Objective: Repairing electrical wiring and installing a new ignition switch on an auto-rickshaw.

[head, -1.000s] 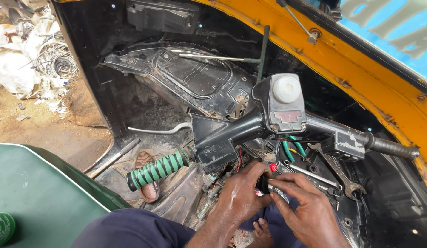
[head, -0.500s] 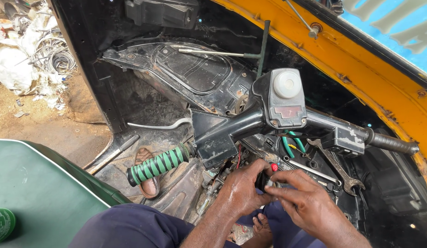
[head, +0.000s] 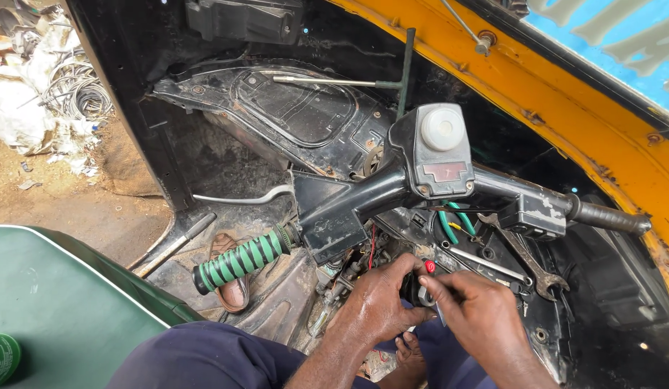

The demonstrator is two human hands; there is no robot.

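In the head view, the person sits inside a yellow-bodied vehicle and works below the black handlebar (head: 392, 194), both hands meeting low in the middle of the frame. The left hand (head: 381, 306) curls around a small dark part (head: 414, 287) with a red button (head: 429, 266) on top, its fingers pressed against the part's near side. The right hand (head: 478, 317) comes in from the right, and its thumb and forefinger pinch together at the same dark part, just under the red button, with a thin metal piece showing below the fingers; what exactly they hold cannot be told. The part lies just below the handlebar, beside loose red wires (head: 370, 248) and green wires (head: 453, 220). A green ribbed grip (head: 241, 259) caps the handlebar's left end, and a grey instrument housing (head: 439, 151) with a white round cap stands on its middle. An open-ended spanner (head: 525, 256) lies on the black panel to the right of the hands, near them but apart. A sandal (head: 230, 288) lies on the floor under the green grip, and a green seat cover (head: 61, 310) fills the lower left corner. Compared with the earlier frames, both hands stay at the same spot on the part, the fingers shifting only slightly, and the view has tipped a little.
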